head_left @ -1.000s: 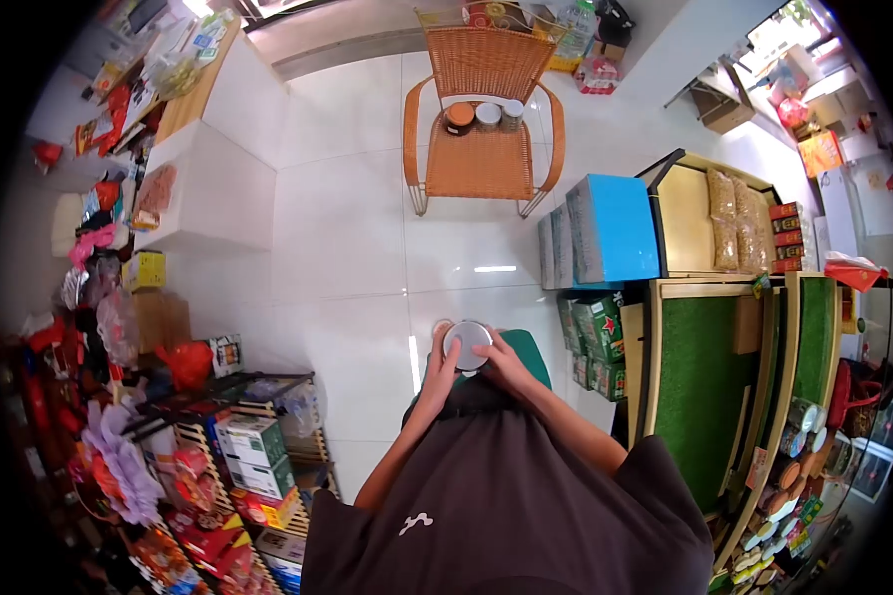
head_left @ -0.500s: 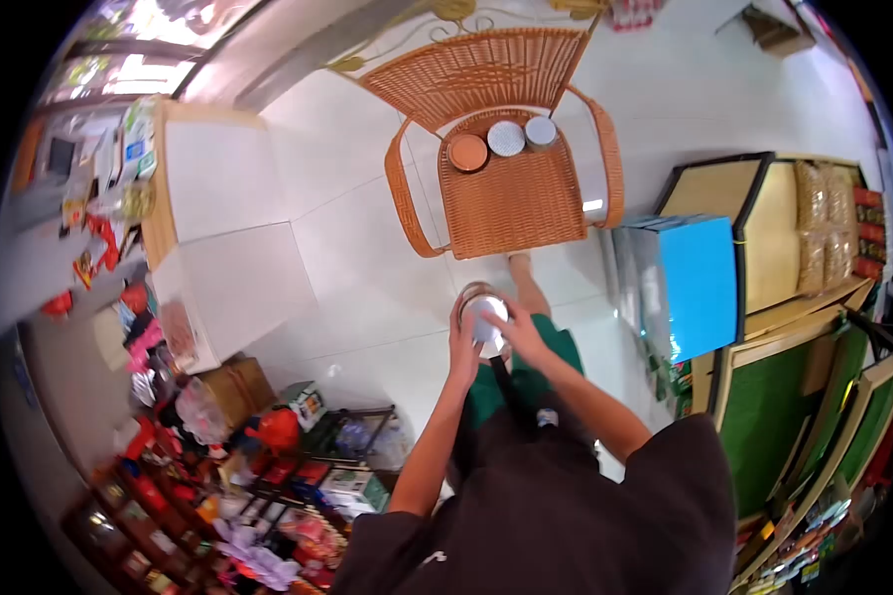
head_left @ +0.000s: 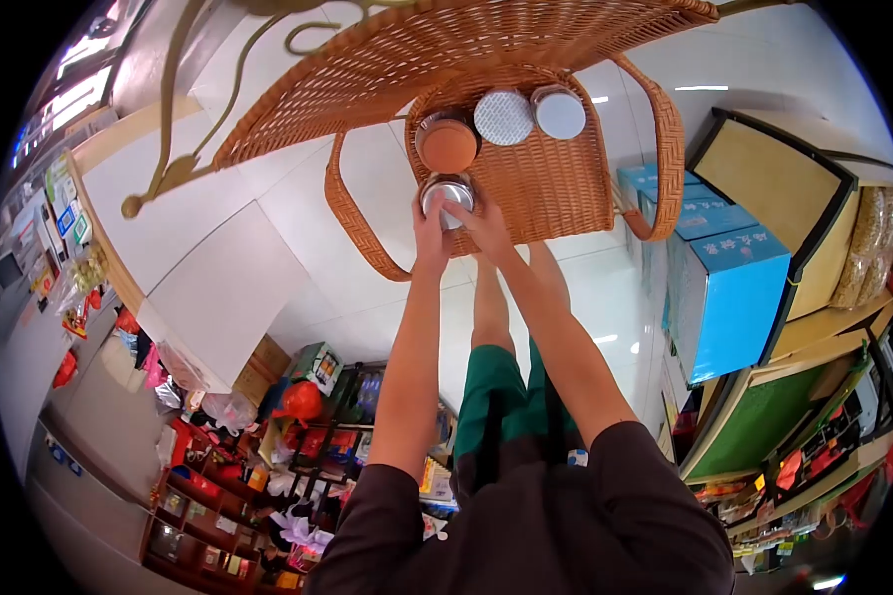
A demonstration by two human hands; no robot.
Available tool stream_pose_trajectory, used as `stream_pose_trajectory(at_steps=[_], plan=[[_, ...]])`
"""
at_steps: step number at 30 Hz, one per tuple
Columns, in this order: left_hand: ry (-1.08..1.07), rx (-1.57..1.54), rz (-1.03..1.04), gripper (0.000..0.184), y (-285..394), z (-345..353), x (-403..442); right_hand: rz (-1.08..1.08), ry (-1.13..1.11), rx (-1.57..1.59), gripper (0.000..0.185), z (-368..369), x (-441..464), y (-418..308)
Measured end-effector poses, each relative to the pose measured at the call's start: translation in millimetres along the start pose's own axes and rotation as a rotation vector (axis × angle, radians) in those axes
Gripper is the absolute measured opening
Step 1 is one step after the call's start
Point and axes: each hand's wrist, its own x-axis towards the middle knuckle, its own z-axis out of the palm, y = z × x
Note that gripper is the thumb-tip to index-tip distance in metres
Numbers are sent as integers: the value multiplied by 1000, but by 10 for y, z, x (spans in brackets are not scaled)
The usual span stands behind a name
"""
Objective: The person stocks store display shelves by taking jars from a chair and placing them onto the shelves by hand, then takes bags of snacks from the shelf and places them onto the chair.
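Both of my hands are wrapped round a jar with a silver lid, at the front left of the wicker chair's seat. My left hand grips its left side and my right hand its right side. Just behind it stands a jar with an orange-brown lid. To the right of that are a jar with a patterned whitish lid and a jar with a plain white lid. Whether the held jar touches the seat is hidden.
The chair's armrests rise on both sides, and its backrest spans the top. Blue boxes stand at the right. A white counter is at the left, with crowded shelves at the lower left.
The chair and its jars now appear much closer. My hands, still round the silver-lidded jar, have moved from in front of my body to the seat, beside the orange-brown-lidded jar.
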Motion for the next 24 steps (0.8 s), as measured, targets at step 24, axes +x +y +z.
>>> stream_pose_trajectory(at_steps=[24], plan=[[-274, 61, -74, 73, 172, -257, 153, -159, 50, 82, 89, 34, 116, 172]])
